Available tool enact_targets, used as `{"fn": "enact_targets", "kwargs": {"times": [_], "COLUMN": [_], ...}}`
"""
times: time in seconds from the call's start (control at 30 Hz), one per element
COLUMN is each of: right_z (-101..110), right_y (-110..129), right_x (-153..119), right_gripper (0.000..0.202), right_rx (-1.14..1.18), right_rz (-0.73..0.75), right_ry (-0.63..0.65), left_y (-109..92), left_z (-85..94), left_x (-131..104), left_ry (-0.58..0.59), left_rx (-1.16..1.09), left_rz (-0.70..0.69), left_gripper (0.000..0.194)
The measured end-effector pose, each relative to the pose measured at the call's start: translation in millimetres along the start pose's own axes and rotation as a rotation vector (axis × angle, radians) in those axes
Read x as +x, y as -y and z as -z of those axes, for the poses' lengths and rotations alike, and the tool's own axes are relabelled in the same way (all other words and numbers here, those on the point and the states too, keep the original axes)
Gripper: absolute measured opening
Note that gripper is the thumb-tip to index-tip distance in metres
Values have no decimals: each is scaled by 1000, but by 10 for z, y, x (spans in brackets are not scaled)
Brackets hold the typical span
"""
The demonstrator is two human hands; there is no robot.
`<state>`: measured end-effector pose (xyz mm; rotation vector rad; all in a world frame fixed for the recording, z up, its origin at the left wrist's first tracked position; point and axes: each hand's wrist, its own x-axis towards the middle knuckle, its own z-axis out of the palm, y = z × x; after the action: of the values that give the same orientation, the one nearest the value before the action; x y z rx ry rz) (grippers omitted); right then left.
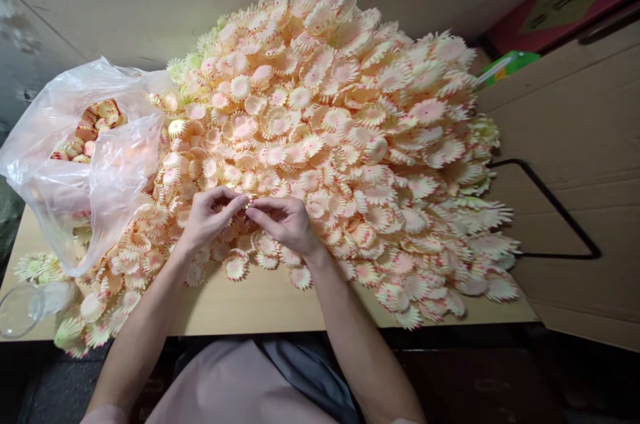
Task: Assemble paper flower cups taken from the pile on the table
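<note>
Fringed cream and pink flower-shaped pieces (325, 121) are heaped over most of the wooden table. Near the front of the heap, my left hand (215, 211) and my right hand (285, 221) meet at their fingertips. Thumb and forefinger of each hand are pinched together around a small yellowish piece (251, 200), mostly hidden by the fingers. Loose flower pieces lie just beneath and around both hands.
A translucent plastic bag (117, 171) holding more pieces stands at the left. A clear round container (21, 311) sits at the table's front left. Cardboard (575, 177) and a bent black rod (560, 207) are on the right. A wall rises behind.
</note>
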<state>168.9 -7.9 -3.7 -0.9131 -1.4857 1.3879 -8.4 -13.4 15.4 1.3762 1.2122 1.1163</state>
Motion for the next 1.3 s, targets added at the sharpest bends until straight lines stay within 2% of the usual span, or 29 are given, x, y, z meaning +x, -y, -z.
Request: {"fn": "enact_targets", "kwargs": {"times": [1.3], "right_z": [-1], "right_y": [-8], "right_x": [-19], "right_gripper": [17], "right_rx": [26], "right_rz": [-32], "right_ry": [-6], "left_y": [-34], "left_z": [-40], "left_x": [-18], "left_ry": [4], "left_rx": [24], "left_rz": [-8], "left_gripper": [30]}}
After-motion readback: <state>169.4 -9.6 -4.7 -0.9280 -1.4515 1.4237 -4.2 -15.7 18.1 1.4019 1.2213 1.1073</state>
